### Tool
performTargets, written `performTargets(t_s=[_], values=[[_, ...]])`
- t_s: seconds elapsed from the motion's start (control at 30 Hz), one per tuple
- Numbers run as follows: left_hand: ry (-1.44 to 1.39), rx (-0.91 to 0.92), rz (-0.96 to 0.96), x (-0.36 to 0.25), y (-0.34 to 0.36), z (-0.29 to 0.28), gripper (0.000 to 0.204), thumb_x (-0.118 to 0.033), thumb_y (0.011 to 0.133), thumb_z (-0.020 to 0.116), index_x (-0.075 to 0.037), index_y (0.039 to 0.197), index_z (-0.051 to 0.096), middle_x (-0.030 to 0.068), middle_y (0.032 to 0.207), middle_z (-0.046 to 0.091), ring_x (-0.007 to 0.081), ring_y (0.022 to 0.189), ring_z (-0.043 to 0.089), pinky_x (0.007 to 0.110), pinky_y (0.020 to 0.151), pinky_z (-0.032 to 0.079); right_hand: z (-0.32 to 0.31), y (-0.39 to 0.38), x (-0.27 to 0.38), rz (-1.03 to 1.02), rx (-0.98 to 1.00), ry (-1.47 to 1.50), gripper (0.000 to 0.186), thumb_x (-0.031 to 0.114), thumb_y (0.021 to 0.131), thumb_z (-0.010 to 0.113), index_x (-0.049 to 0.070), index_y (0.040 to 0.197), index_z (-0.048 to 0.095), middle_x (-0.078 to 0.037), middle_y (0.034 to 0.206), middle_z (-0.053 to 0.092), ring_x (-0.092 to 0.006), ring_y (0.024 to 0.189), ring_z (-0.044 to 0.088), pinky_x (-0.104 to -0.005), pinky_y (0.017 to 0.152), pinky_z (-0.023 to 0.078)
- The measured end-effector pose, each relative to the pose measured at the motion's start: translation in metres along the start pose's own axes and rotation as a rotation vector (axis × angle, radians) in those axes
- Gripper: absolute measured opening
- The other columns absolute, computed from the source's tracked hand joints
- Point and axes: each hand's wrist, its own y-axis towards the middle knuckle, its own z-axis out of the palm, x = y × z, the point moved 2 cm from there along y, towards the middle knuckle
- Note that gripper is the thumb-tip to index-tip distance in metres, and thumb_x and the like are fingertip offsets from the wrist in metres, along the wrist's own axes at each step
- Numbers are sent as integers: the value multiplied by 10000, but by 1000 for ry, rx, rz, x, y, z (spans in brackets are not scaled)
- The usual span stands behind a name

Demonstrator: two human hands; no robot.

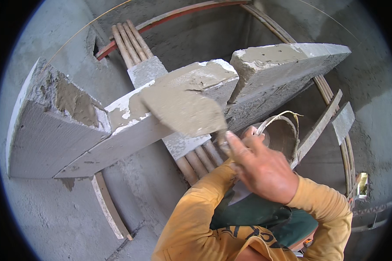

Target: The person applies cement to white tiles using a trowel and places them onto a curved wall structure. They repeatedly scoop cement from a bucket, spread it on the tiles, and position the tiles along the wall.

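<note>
My right hand is closed on the handle of a mortar-coated trowel, whose blurred blade lies over the top of the middle grey block, where wet mortar is spread. My left hand, mostly hidden behind the right one, has its fingers closed on the rim of a bucket below the blocks. A taller block piece stands at the left with mortar on its sloped face. Another block sits at the right, a gap between it and the middle one.
Bundled poles with grey boards run under the blocks. More poles and a leaning plank are at the right. A red-edged bar crosses the top. A short batten lies lower left, by rough grey plaster surfaces.
</note>
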Motion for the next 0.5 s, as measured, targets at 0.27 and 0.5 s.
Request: performTargets(t_s=[0.27,0.5], values=[[768,-84,25,9,30,5,426,-344,784,740,-52,1068,616,156,994,662,288,939,622,430,854,449,7,62,6,-171,-25,-254,619,180,827,637,119,1404,420,-109,921,519,-261,698,603,-371,480,481],[429,-113,211,48,49,3,421,-327,735,760,-18,979,612,210,915,654,365,864,633,422,780,487,-54,85,-5,-32,-20,-391,553,177,840,626,123,1368,472,-142,898,566,-306,673,625,-406,565,501]])
